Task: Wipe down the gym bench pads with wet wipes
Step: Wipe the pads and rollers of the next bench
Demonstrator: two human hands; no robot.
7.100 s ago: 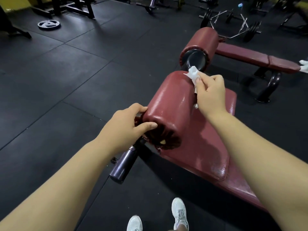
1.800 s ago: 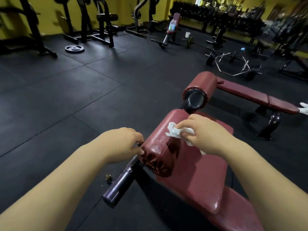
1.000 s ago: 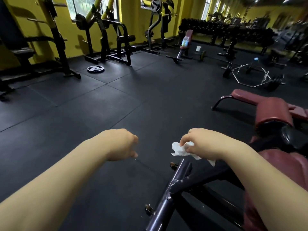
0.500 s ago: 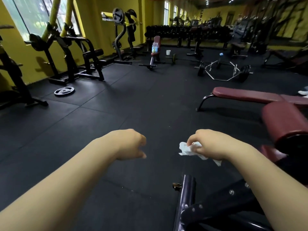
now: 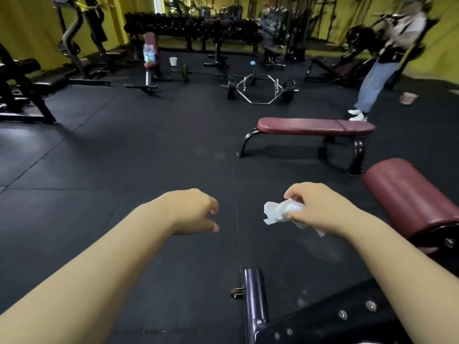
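Above floor, right hand pinching crumpled white wipe, left hand slack, seemingly empty

Black rubber tile floor, seams showing, gear parked all over.
Flat maroon bench standing mid-right, plate-loaded hex bar lying behind it, barbell and a white cup further back, pinkish rag-looking thing far right, dark machines along the left edge.

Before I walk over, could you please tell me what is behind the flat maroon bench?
Behind the flat bench a person stands near its right end, and a hex bar lies on the floor farther back. The bench hides the floor just behind it.
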